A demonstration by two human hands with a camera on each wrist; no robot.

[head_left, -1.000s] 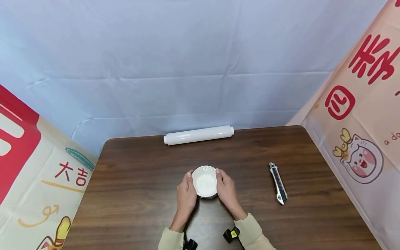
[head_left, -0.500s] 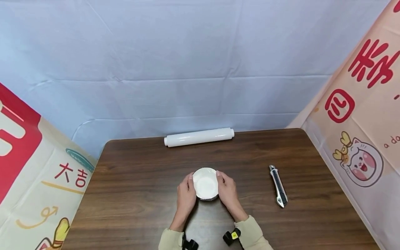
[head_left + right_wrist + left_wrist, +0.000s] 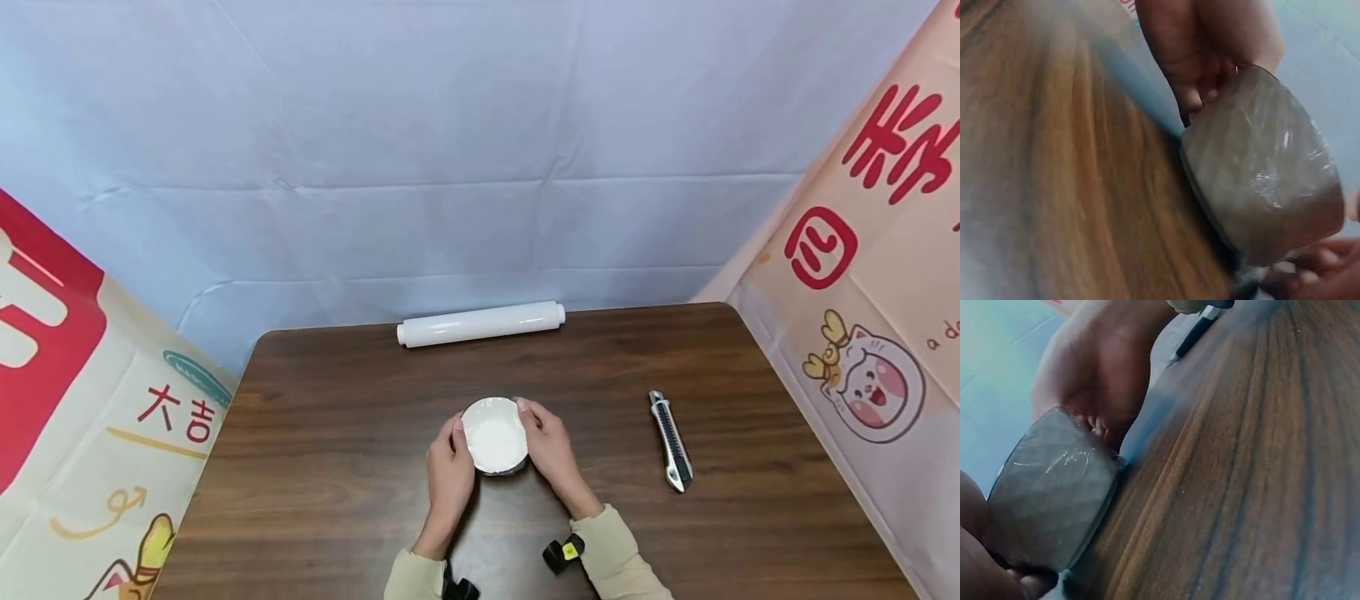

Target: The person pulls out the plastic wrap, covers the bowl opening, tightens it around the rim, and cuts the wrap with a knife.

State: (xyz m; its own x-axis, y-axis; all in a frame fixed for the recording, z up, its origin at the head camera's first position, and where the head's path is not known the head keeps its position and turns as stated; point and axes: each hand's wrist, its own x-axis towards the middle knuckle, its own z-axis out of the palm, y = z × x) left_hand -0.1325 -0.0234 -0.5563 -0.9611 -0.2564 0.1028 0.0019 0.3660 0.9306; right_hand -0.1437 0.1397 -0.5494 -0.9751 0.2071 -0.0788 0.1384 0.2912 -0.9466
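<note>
In the head view, both hands hold a small white bowl over the near middle of the table. My left hand grips its left side, with the thumb up at the rim. On the opposite side my right hand grips it the same way. Clear cling film covers the bowl, glossy and creased over its ribbed outer wall in the right wrist view. Close to the wood, the bowl's side shows between both hands in the left wrist view. Fingers behind the bowl are partly hidden.
A white roll of cling film lies along the table's far edge. To the right of the hands is a utility knife on the brown wooden table. Printed cloths hang on either side, a pale cloth behind.
Both hands keep hold of the bowl. My right hand has shifted slightly forward along the rim, and the head view has moved a little.
</note>
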